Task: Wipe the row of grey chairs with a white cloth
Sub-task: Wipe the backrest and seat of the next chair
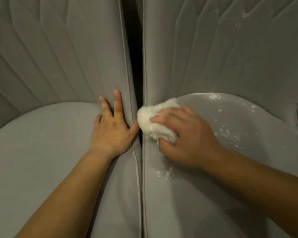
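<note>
Right grip point(184, 136): we clutch white cloth point(150, 117), on 3 o'clock chair point(222, 194).
Left grip point(110, 129): wide, flat on 9 o'clock chair point(41, 152).

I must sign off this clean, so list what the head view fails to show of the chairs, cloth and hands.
All head view.
Gap between left chair and right chair: too dark to see into.
Wiping face of the white cloth: hidden under it and the right hand.
Seat beneath left hand: covered by the palm.
Rest of the row: cut off by side edges.
White specks on the right seat: too small to identify.
</note>
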